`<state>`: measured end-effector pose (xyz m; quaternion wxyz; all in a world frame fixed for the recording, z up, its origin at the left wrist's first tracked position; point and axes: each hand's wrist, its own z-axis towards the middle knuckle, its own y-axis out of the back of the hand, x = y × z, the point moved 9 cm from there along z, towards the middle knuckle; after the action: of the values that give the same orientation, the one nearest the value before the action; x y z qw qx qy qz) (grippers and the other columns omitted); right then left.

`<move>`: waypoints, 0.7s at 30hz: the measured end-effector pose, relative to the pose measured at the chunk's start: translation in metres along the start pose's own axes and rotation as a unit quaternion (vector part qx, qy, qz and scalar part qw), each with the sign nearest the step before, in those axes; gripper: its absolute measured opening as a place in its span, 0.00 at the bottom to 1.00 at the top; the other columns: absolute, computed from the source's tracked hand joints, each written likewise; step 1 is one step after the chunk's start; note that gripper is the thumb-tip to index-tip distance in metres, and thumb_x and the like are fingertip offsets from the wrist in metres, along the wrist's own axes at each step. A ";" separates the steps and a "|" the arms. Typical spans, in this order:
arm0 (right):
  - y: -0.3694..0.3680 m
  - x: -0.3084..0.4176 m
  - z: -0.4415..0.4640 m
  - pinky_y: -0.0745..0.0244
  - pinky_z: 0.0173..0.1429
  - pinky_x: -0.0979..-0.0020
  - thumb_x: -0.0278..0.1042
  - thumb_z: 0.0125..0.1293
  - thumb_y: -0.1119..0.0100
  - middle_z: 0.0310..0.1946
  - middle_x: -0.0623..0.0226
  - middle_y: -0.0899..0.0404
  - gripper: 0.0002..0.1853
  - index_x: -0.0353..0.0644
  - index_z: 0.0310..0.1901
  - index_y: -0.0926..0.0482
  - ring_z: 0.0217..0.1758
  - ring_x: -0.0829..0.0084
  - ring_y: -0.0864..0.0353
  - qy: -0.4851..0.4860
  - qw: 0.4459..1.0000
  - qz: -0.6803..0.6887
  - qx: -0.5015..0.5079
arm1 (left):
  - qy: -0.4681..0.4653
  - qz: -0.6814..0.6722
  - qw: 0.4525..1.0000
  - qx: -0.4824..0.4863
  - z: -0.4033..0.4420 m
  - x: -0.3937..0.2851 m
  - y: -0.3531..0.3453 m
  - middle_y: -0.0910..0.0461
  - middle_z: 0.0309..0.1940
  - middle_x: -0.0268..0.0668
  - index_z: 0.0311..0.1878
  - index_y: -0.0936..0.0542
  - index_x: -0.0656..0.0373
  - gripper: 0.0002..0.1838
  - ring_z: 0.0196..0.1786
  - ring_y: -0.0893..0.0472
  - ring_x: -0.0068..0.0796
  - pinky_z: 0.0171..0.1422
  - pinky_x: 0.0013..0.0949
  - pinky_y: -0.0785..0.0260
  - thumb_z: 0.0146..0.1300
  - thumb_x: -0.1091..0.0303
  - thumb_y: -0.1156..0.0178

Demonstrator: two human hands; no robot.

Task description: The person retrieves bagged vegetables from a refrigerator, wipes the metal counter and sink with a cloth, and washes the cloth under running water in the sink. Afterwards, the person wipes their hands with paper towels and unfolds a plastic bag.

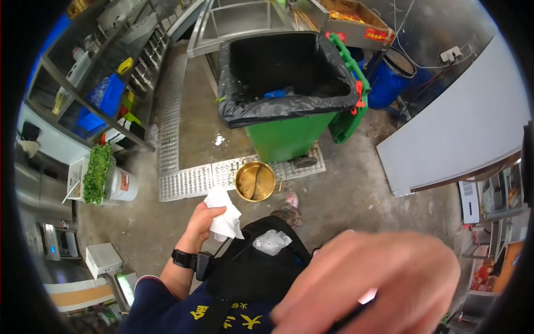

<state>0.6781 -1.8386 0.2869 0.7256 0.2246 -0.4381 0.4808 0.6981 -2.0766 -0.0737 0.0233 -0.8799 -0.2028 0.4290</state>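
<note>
My left hand [199, 221] is closed around a crumpled white tissue [223, 216], the thumb lying on top of it. Very near the camera, my right hand [384, 273] looms large and blurred at the lower right. Its fingers appear curled, but I cannot make out what is in them. Beyond the tissue, a round gold-coloured pot [245, 177] with a curved divider stands on the floor. A green wheeled bin [292, 136] lined with a black bag [289, 108] stands behind the pot. Clear crumpled plastic [272, 242] rests on my dark apron.
A metal drain grate [186, 182] runs along the floor. At left are a shelf with a blue basket [105, 103] and a crate of green leaves [98, 172]. A steel sink [239, 22] and a blue barrel [384, 83] stand behind. A pale panel [456, 122] is at right.
</note>
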 end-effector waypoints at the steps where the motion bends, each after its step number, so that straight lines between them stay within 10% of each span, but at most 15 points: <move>1: 0.008 -0.001 0.005 0.25 0.49 0.61 0.38 0.62 0.45 0.43 0.46 0.25 0.16 0.29 0.38 0.21 0.43 0.51 0.22 -0.002 1.000 0.000 0.009 | 0.006 0.000 1.000 0.007 0.015 -0.001 -0.012 0.21 0.37 0.41 0.47 0.27 0.67 0.16 0.37 0.19 0.34 0.42 0.34 0.27 0.54 0.77 0.43; 21: 0.306 -0.069 0.108 0.26 0.49 0.62 0.36 0.60 0.43 0.43 0.48 0.24 0.15 0.30 0.40 0.21 0.44 0.54 0.22 -0.203 0.951 0.062 0.223 | 0.057 -0.065 0.978 -0.190 0.131 -0.022 -0.076 0.20 0.34 0.41 0.44 0.25 0.67 0.13 0.35 0.19 0.34 0.39 0.33 0.28 0.54 0.78 0.44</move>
<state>0.3488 -1.8198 0.2548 0.5215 0.4464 -0.4707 0.5543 0.5605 -2.0326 -0.1240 -0.1049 -0.8761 -0.3356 0.3298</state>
